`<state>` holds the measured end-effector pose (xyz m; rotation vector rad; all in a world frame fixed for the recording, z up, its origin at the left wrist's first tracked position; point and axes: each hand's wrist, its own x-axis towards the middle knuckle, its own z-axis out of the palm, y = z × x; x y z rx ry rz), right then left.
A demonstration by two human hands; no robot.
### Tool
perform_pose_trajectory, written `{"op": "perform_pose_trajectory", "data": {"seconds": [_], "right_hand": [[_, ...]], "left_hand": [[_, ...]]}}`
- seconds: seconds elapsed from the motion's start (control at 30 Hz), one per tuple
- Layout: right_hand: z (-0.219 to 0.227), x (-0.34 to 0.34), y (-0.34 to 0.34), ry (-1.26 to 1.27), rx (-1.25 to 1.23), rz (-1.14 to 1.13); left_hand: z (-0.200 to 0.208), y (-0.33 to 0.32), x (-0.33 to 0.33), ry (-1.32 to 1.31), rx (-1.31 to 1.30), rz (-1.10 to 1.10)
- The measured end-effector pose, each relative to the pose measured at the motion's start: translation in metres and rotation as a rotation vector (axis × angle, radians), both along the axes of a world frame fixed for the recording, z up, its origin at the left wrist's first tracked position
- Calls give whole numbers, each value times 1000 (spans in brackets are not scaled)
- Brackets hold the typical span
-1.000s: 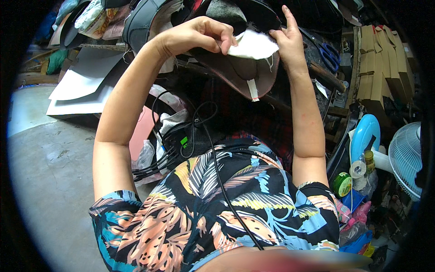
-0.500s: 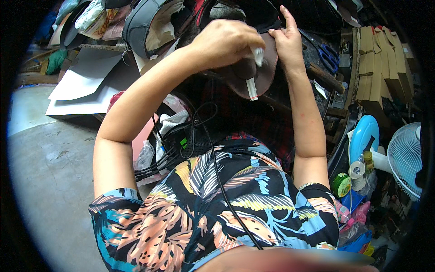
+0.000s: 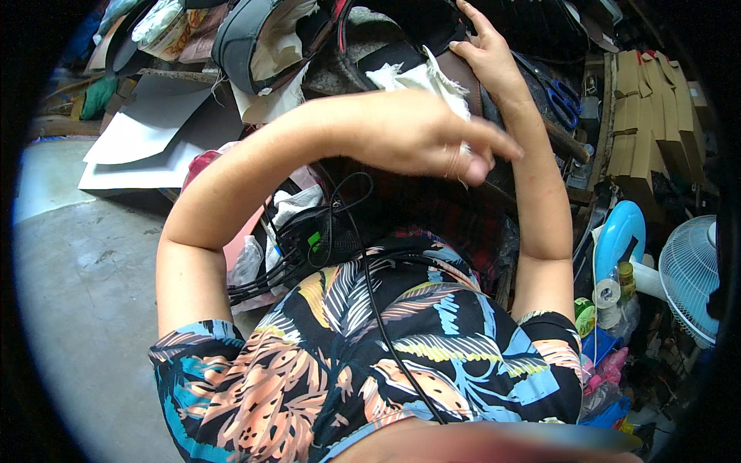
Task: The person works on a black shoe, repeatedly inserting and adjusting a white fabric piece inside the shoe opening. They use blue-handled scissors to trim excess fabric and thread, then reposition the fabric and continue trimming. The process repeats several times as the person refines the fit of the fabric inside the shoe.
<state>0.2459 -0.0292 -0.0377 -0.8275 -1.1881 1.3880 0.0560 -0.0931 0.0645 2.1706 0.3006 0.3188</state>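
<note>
My left hand (image 3: 432, 143) is closed, slightly blurred, with its index finger stretched toward my right forearm. A white cloth with frayed edges (image 3: 428, 79) rises behind it, and a bit of white shows between the fingers. Under the cloth is a brown leather-like piece (image 3: 465, 73), mostly hidden now by the cloth and my left hand. My right hand (image 3: 490, 58) grips this piece at its right edge, thumb toward the piece and fingers reaching up beyond it. Black material adjoins the piece at the top of the view.
Blue-handled scissors (image 3: 562, 104) lie right of my right forearm. Dark curved pieces with pale lining (image 3: 258, 46) and white sheets (image 3: 147, 127) are at the left. A white fan (image 3: 691, 278) and folded cardboard (image 3: 648, 116) stand at the right. A black cable (image 3: 386, 332) crosses my shirt.
My left hand has moved down and right, and the white cloth now shows spread over the brown piece. My right hand has shifted slightly up and left.
</note>
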Motion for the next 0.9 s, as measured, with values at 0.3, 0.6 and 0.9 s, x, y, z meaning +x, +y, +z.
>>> {"op": "perform_pose_trajectory", "data": {"seconds": [0.3,0.6,0.9], "right_hand": [[12,16,7,-130,-8,-56],[44,10,-10,-1152,1169,-919],[26,10,-52,-1361,465,-433]], "left_hand": [[-27,70,-8,479,703,233],[-49,52,-8,502,740,269],[-47,71,1,468,415,454]]}}
